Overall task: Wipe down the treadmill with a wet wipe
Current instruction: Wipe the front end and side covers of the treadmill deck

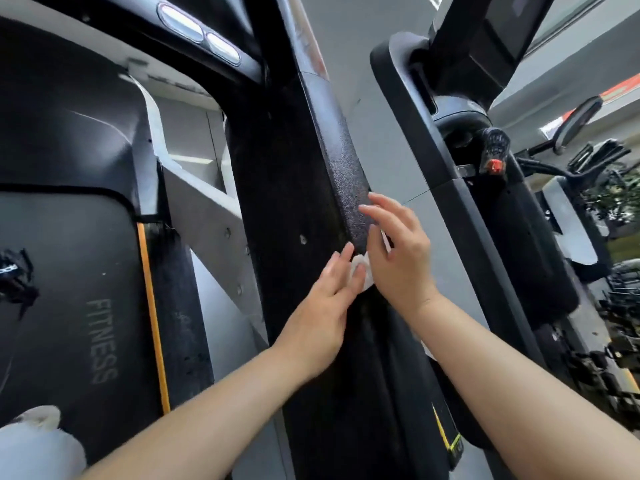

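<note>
The right hand (398, 258) and left hand (325, 306), fingers straight, press a wet wipe (360, 268) between them against the treadmill's textured side rail (343, 174). Wiping is mid-stroke; next probably sliding farther up, keeping pressure.

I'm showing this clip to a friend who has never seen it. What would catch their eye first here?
Most likely the two hands meeting mid-frame on the black textured side rail: the left hand and right hand press a small white wet wipe between them against it. Next, the grey word FITNESS on the treadmill deck at lower left, beside an orange stripe.
</note>
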A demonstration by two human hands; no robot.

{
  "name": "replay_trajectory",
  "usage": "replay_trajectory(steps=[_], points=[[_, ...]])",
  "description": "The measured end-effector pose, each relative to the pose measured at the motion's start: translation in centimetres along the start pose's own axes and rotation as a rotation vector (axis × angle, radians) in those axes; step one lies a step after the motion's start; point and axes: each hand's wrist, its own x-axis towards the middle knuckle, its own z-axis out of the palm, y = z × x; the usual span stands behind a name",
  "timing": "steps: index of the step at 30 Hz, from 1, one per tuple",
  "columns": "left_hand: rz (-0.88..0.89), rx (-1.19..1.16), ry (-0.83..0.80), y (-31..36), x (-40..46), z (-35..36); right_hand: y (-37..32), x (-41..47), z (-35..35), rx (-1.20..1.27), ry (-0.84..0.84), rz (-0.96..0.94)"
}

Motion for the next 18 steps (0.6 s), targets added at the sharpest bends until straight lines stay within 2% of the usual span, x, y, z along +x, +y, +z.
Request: replay_trajectory(steps=[4,6,9,12,15,18], points=[[0.056,0.039,0.259,-1.0,1.7,-1.6,-1.9,-3.7,-1.5,-0.087,-0.165,-0.205],[0.081,-0.015,0.256,-1.6,2.4,-2.8,-2.6,-5.0,-1.9,-0.218,-0.263,-0.251],[0.077,-0.002,0.014,-2.5,4.6,-6.0,-3.1,-6.7,-1.4,-0.520,-0.380,-0.279],[0.293,0.359,-0.220,-2.4,8.1,-9.8,-3.3,-7.7,-0.1,-0.749,-0.503,-0.156],[0.498,0.651,-0.335,-2.2,12.4,-12.7,-3.5,-6.0,1.9,-0.923,-0.598,-0.136],[0.632,0.654,-0.357,-1.2,16.1,-14.3,-4.3,-2.3,4.7,-1.083,-0.692,-0.107]])
